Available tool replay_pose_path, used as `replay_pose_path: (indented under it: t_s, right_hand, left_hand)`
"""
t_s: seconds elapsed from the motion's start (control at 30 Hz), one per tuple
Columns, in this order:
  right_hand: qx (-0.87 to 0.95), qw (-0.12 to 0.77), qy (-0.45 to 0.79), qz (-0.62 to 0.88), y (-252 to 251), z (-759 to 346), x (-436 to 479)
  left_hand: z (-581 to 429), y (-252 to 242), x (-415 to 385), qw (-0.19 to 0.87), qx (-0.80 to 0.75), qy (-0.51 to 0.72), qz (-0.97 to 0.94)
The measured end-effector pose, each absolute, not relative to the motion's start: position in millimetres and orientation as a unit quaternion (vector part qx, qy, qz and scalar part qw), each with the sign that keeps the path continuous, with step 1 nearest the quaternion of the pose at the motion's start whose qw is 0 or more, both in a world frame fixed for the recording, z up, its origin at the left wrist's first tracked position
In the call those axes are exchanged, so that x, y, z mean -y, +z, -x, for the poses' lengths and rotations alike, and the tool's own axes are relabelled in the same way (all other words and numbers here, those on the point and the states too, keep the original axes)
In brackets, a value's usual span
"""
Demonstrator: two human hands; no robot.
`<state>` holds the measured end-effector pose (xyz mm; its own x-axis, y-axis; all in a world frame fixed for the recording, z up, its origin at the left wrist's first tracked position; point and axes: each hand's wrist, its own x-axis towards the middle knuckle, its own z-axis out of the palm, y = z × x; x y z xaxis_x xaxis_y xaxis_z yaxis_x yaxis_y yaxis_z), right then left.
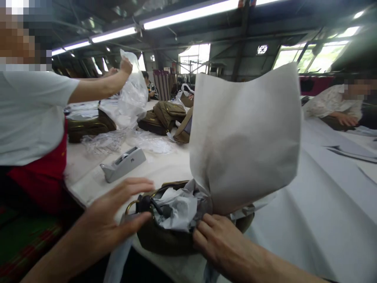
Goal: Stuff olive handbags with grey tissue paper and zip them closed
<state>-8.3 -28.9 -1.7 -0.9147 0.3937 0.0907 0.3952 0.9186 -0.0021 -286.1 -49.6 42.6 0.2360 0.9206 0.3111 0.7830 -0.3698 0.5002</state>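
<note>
An olive-brown bag (165,237) lies open at the near table edge, stuffed with crumpled grey tissue paper (176,208). A large white paper sheet (244,137) stands up out of it. My left hand (114,212) rests flat against the bag's left side near a brass ring, fingers spread. My right hand (218,239) presses its fingers against the base of the white sheet at the bag's opening; its fingertips are partly hidden.
A grey tape dispenser (123,163) sits on the white table (324,204). Several more brown bags (165,116) and clear plastic wrap (103,141) lie farther back. A person in a white shirt at left lifts a plastic bag (134,92). Another person leans on the table at right.
</note>
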Motion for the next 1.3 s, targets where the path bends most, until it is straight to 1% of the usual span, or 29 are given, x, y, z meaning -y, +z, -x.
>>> replay_pose_path:
  t_s: [0.07,0.13,0.17,0.23,0.33,0.4,0.47,0.5,0.57,0.63,0.67,0.7,0.73,0.8,0.87,0.9,1.0,1.1,1.2,1.27,1.3]
  right_hand:
    - [0.978,0.023,-0.001,0.207,-12.1,13.7,36.5]
    - [0.967,-0.008,0.014,0.254,-20.2,16.5,41.8]
    - [0.955,-0.023,0.018,0.297,-22.9,15.1,44.0]
    - [0.931,-0.035,0.012,0.362,-24.2,6.4,47.0]
    - [0.926,-0.012,-0.048,0.374,-12.4,-14.6,44.7]
    - [0.920,-0.008,-0.080,0.384,2.2,-27.8,36.9]
    - [0.914,-0.013,-0.079,0.399,16.1,-37.7,26.2]
    - [0.914,-0.014,-0.071,0.398,21.1,-41.2,20.9]
    - [0.925,-0.005,-0.054,0.376,25.0,-45.5,12.2]
    - [0.940,0.030,-0.048,0.336,21.4,-47.9,6.8]
    - [0.948,0.057,-0.051,0.309,17.6,-49.1,5.4]
    - [0.953,0.083,-0.059,0.284,13.2,-50.8,4.7]
    - [0.957,0.100,-0.069,0.263,8.5,-53.0,4.7]
    - [0.963,0.097,-0.087,0.235,0.1,-58.8,6.5]
    - [0.961,0.087,-0.100,0.244,-5.2,-64.9,9.8]
    - [0.955,0.093,-0.101,0.264,-5.9,-67.2,11.4]
    - [0.922,0.131,-0.095,0.353,0.4,-67.7,10.9]
    - [0.911,0.116,-0.089,0.387,16.1,-59.5,-2.7]
    - [0.945,0.066,-0.106,0.302,30.3,-51.9,-26.4]
    - [0.962,0.034,-0.121,0.243,34.8,-51.9,-42.6]
    - [0.965,0.031,-0.118,0.233,35.4,-54.0,-49.7]
  left_hand:
    - [239.8,57.4,32.3,0.163,-0.503,0.096,-0.843]
    - [198.5,52.6,15.3,0.127,-0.528,-0.061,-0.838]
    - [183.4,45.1,8.9,0.107,-0.523,-0.109,-0.838]
    - [167.0,27.0,2.6,0.069,-0.502,-0.153,-0.848]
    - [169.7,9.5,5.5,0.036,-0.484,-0.164,-0.859]
    - [180.6,10.7,8.9,0.036,-0.489,-0.152,-0.858]
    - [191.2,21.1,8.5,0.084,-0.512,-0.085,-0.850]
    - [194.5,28.3,6.4,0.140,-0.528,-0.025,-0.837]
    - [193.8,41.7,-1.0,0.299,-0.537,0.121,-0.779]
    - [182.2,47.5,-9.7,0.433,-0.517,0.244,-0.697]
    - [173.3,46.1,-13.4,0.470,-0.507,0.279,-0.666]
    - [163.6,41.9,-16.0,0.481,-0.503,0.299,-0.653]
    - [154.2,35.2,-17.4,0.470,-0.503,0.306,-0.657]
    - [139.7,17.6,-17.1,0.402,-0.504,0.304,-0.702]
    - [134.2,0.1,-14.5,0.324,-0.498,0.304,-0.745]
    - [134.8,-7.3,-13.2,0.301,-0.493,0.309,-0.756]
    - [143.0,-22.2,-11.5,0.296,-0.463,0.328,-0.768]
    - [152.0,-28.0,-11.6,0.320,-0.444,0.329,-0.770]
    - [157.7,-24.5,-10.1,0.333,-0.452,0.323,-0.762]
    - [158.9,-17.2,-8.0,0.320,-0.457,0.311,-0.769]
    - [158.5,-12.5,-6.9,0.311,-0.455,0.299,-0.779]
